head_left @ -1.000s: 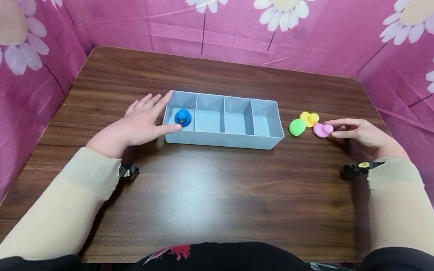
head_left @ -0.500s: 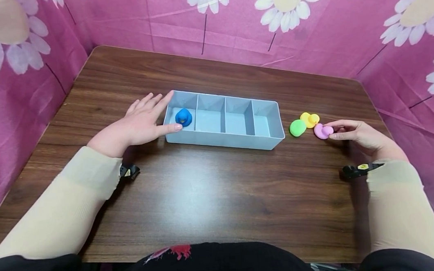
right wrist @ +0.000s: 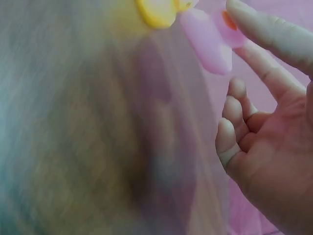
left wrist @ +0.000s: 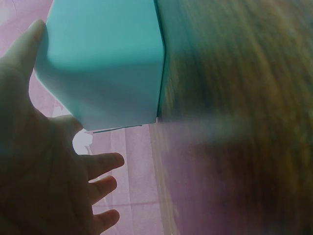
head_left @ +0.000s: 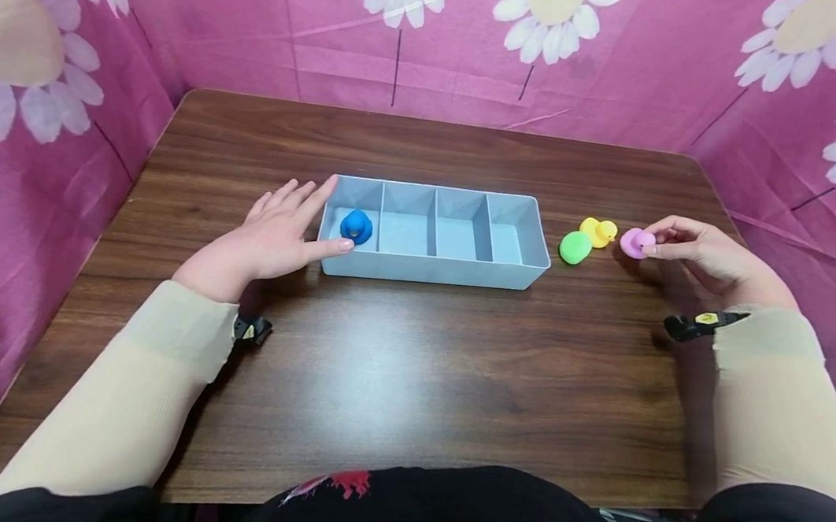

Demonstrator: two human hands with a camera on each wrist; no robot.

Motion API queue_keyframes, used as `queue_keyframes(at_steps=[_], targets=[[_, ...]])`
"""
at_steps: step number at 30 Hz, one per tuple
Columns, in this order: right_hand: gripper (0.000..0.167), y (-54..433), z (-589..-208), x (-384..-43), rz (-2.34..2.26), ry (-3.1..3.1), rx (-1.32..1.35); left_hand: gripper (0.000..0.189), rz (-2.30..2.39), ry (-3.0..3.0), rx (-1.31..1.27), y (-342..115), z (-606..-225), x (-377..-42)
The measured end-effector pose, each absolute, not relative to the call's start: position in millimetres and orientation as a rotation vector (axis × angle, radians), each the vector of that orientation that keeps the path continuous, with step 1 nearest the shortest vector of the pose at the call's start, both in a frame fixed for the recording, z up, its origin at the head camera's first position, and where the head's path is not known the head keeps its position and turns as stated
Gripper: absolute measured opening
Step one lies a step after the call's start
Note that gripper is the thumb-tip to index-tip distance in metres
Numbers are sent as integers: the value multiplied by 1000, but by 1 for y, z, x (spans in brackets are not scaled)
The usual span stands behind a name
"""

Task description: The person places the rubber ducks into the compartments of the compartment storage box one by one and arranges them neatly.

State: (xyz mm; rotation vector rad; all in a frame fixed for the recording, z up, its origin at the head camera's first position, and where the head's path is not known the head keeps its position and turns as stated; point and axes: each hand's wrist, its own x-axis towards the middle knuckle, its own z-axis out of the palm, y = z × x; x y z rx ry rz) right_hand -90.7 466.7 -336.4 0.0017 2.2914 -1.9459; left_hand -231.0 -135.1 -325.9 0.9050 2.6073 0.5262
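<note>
Over grained wood (head_left: pixel 466 369), right fingers (head_left: pixel 675 226) pinch a rounded pink duck (head_left: pixel 633 243); left fingers (head_left: pixel 318 200) spread.

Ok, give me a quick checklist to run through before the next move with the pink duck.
1. Pink duck held: ok, pinched in the right hand.
2. Grip firm enough: cannot tell.
3. Tray steadied: ok, the left hand touches its left end.
4. Low, straight path to the tray: likely not ok, the yellow duck and green toy lie between.
5. Blue duck inside the tray: ok, leftmost compartment.
</note>
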Motion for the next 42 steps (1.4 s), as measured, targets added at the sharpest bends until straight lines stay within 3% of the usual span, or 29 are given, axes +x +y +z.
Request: queue_keyframes(at_steps=[12, 24, 31, 42], targets=[[29, 418, -292, -121, -2175, 2216, -61, 97, 516, 2608, 907, -136, -326, -232], [17, 298, -256, -151, -2136, 2307, -13, 97, 526, 2604, 905, -137, -327, -233], [13, 235, -257, -174, -1939, 2303, -97, 95, 525, 2606, 902, -138, -327, -233], [19, 185, -278, -187, -1864, 2359, -18, 96, 534, 2610, 900, -139, -328, -234]])
